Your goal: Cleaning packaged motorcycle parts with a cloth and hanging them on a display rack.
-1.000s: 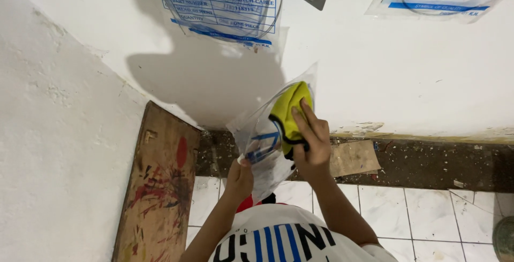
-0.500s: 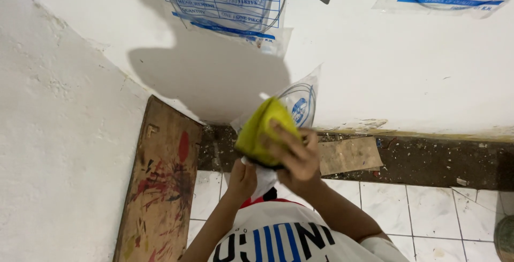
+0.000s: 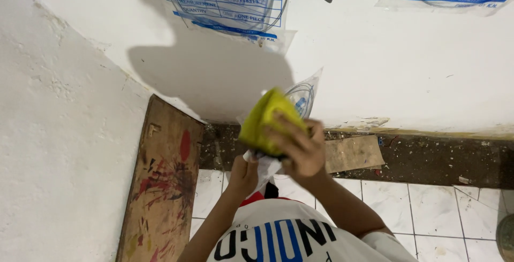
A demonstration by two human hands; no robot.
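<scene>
Against the white wall, the right hand (image 3: 300, 147) presses a folded yellow cloth (image 3: 265, 122) onto a clear plastic bag (image 3: 300, 99), fingers clamped; left hand (image 3: 243, 173) pinches the bag's bottom; wiping seems underway; steady bracing needed.

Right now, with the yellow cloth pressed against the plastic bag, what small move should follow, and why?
Probably draw the right hand with the yellow cloth down along the clear plastic bag. The cloth covers only the bag's lower part, and the left hand grips its bottom end, holding it steady.
</scene>
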